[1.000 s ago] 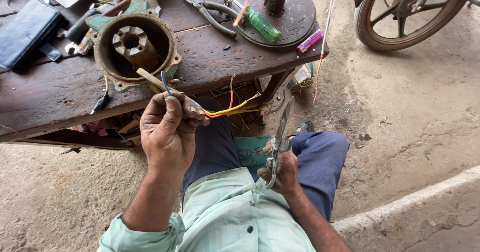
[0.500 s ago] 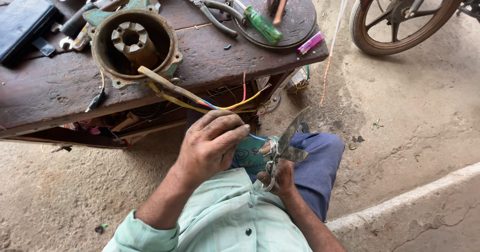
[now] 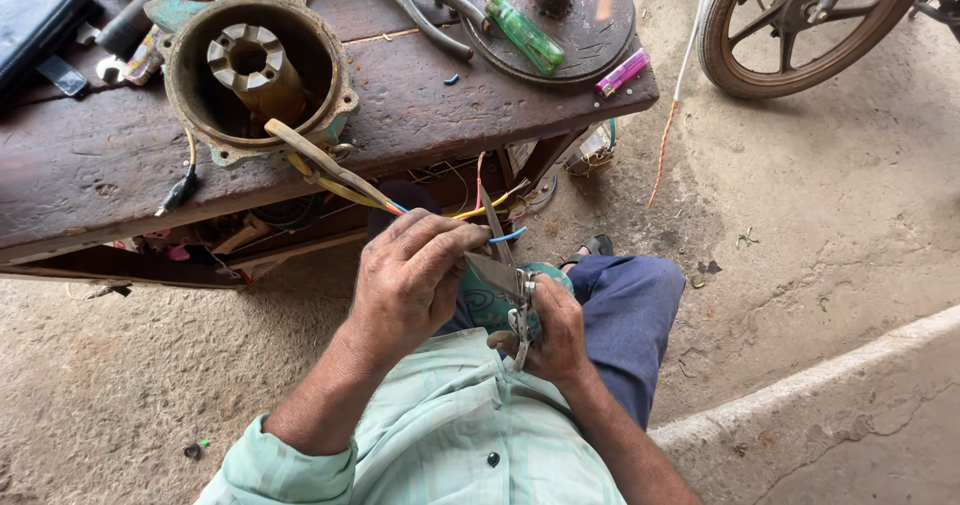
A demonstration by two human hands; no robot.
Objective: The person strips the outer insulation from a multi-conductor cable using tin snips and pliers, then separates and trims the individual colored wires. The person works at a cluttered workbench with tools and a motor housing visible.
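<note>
Head view: we see our left hand (image 3: 410, 285) pinching the coloured wires (image 3: 480, 210) that trail from the motor housing (image 3: 255, 70) on the bench (image 3: 90, 165), our right hand (image 3: 555, 330) gripping scissors (image 3: 505, 270), blades at the wires.

an outdoor repair workshop: a worn wooden desk (image 3: 420, 95) with pliers (image 3: 420, 5), a screwdriver (image 3: 525, 33), a motor housing (image 3: 255, 70), a motorbike wheel (image 3: 800, 25) on dirt ground.

pale green striped shirt (image 3: 450, 445) with dark buttons, sleeves rolled above the wrists, and blue trousers (image 3: 625, 310).
</note>
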